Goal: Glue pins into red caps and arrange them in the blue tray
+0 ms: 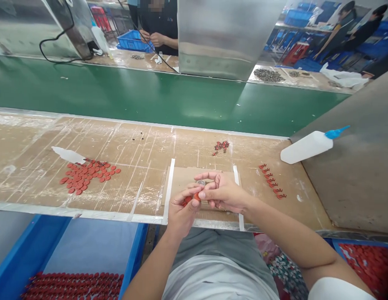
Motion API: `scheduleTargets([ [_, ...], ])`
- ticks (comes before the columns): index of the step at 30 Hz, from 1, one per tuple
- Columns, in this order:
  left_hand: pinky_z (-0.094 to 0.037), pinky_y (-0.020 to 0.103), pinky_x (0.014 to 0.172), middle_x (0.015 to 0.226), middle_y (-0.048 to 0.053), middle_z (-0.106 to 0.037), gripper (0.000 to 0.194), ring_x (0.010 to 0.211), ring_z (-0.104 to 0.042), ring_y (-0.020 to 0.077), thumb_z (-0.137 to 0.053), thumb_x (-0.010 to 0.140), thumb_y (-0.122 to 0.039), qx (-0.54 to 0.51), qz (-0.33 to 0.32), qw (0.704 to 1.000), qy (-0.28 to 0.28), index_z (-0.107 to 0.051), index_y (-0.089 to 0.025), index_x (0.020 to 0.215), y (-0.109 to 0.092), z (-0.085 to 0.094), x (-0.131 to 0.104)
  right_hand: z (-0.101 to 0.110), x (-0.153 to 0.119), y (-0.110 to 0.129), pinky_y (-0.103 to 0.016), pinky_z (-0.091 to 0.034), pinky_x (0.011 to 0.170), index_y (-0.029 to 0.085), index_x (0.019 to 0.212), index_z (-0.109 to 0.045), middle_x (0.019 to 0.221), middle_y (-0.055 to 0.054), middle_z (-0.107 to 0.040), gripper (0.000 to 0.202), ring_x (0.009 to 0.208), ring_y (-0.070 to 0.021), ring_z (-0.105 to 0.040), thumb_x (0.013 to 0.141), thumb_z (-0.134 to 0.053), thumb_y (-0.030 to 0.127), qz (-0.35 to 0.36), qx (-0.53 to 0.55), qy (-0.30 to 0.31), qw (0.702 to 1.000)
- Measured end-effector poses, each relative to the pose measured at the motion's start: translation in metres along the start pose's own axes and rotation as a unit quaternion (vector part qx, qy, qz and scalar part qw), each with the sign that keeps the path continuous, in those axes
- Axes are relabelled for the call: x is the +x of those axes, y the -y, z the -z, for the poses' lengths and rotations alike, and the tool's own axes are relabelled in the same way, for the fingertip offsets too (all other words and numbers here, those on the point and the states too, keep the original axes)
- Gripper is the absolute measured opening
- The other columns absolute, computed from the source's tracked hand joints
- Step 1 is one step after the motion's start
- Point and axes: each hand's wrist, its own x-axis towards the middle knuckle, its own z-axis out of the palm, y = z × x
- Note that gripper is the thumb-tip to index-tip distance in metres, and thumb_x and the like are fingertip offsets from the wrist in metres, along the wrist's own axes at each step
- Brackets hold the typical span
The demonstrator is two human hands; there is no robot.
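Red disc: a small red disc [196, 196] was pinched between the fingers [202, 194] of both hands, just above the near edge of the surface [134, 137].
Left hand: the left hand [180, 212] was curled, and its thumb and first finger held the disc from the left side.
Right hand: the right hand [223, 192] held the same disc from the right side, and its other fingers were spread out a little.
Silver bit: a small shiny round piece [200, 182] lay just behind the fingers, partly hidden, so what it was could not be told.
Card pad: a brown card pad [181, 177] with white tape at its sides lay under the hands.
Pile of discs: a heap of red discs [87, 174] lay well to the left of the fingers.
Row of small parts: a row of red parts [272, 181] lay to the right of the fingers.
Little heap: more small red parts [221, 146] lay beyond the fingers.
White bottle: a white bottle [308, 146] with a blue tip lay on its side far to the right.
Green belt: a green belt [150, 96] ran past beyond the surface.
Blue bin: a blue bin [31, 250] with red discs in it sat below and left of the hands.
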Motion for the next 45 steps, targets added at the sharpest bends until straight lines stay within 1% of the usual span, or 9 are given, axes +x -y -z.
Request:
scheduleTargets([
  [7,-0.041,0.011,0.047,0.085,0.002,-0.068,0.023,0.058,-0.052,0.0023,-0.078,0.067,-0.031,-0.098,0.013,0.995,-0.031,-0.073,-0.024,0.088,-0.007,0.009,0.017,0.023,0.021,0.001,-0.021,-0.044,0.045,0.018,0.108,-0.061,0.076,-0.003,-0.070,0.043,0.056,-0.0127,-0.063,0.076,-0.068,0.045,0.148,-0.213,-0.029,0.965],
  [10,-0.045,0.008,0.053,0.087,0.000,-0.066,0.027,0.068,-0.057,0.0026,-0.078,0.068,-0.028,-0.144,0.030,0.987,-0.065,-0.071,-0.025,0.094,-0.014,0.019,0.025,0.065,0.043,0.012,-0.032,-0.050,0.071,0.016,0.108,-0.064,0.098,-0.010,-0.069,0.030,0.081,-0.0190,-0.065,0.088,-0.054,0.035,0.290,-0.476,-0.202,0.806],
  [13,-0.049,0.007,0.059,0.090,0.000,-0.066,0.025,0.073,-0.059,0.0023,-0.077,0.070,-0.026,-0.171,0.038,0.980,-0.096,-0.070,-0.024,0.094,-0.014,0.035,0.031,0.107,0.066,0.020,-0.038,-0.046,0.085,0.015,0.118,-0.060,0.121,-0.016,-0.059,0.032,0.108,-0.0266,-0.056,0.092,-0.043,0.020,0.276,-0.682,-0.241,0.633],
  [18,-0.052,0.007,0.065,0.093,0.001,-0.068,0.023,0.075,-0.062,0.0028,-0.075,0.072,-0.023,-0.165,0.037,0.978,-0.122,-0.070,-0.021,0.094,-0.007,0.055,0.034,0.138,0.087,0.017,-0.034,-0.043,0.081,0.017,0.117,-0.061,0.117,-0.015,-0.058,0.032,0.105,-0.0246,-0.053,0.093,-0.040,0.016,0.224,-0.805,-0.159,0.526],
  [26,-0.054,0.009,0.067,0.091,0.002,-0.070,0.025,0.074,-0.064,0.0040,-0.078,0.068,-0.023,-0.135,0.046,0.982,-0.123,-0.071,-0.018,0.092,-0.002,0.057,0.033,0.150,0.100,0.016,-0.033,-0.046,0.081,0.013,0.099,-0.066,0.099,-0.013,-0.062,0.023,0.091,-0.0208,-0.059,0.090,-0.047,0.023,0.242,-0.734,-0.150,0.617],
  [32,-0.054,0.010,0.072,0.096,0.004,-0.072,0.029,0.078,-0.066,0.0055,-0.077,0.068,-0.019,-0.137,0.055,0.982,-0.121,-0.071,-0.017,0.096,-0.002,0.058,0.027,0.124,0.074,-0.006,-0.033,-0.055,0.071,0.016,0.108,-0.065,0.088,-0.008,-0.071,0.036,0.076,-0.0177,-0.066,0.078,-0.066,0.038,0.281,-0.411,-0.208,0.842],
  [35,-0.055,0.011,0.073,0.096,0.004,-0.072,0.029,0.079,-0.067,0.0061,-0.077,0.067,-0.016,-0.135,0.061,0.982,-0.120,-0.072,-0.018,0.095,-0.001,0.059,0.022,0.096,0.052,-0.027,-0.034,-0.058,0.065,0.018,0.102,-0.069,0.085,-0.007,-0.073,0.038,0.073,-0.0186,-0.069,0.073,-0.072,0.042,0.264,-0.249,-0.236,0.901],
  [39,-0.055,0.011,0.072,0.096,0.003,-0.073,0.029,0.077,-0.068,0.0061,-0.078,0.067,-0.015,-0.118,0.064,0.985,-0.112,-0.072,-0.018,0.094,0.002,0.059,0.020,0.060,0.037,-0.053,-0.035,-0.059,0.069,0.020,0.097,-0.072,0.086,-0.006,-0.074,0.031,0.077,-0.0192,-0.070,0.072,-0.074,0.038,0.303,-0.191,-0.280,0.891],
  [45,-0.054,0.010,0.069,0.094,0.002,-0.073,0.027,0.074,-0.068,0.0053,-0.079,0.065,-0.020,-0.088,0.051,0.988,-0.120,-0.073,-0.021,0.090,0.004,0.057,0.021,0.041,0.042,-0.079,-0.031,-0.057,0.065,0.024,0.091,-0.074,0.086,-0.004,-0.075,0.020,0.071,-0.0170,-0.068,0.072,-0.075,0.028,0.429,-0.271,-0.346,0.789],
])
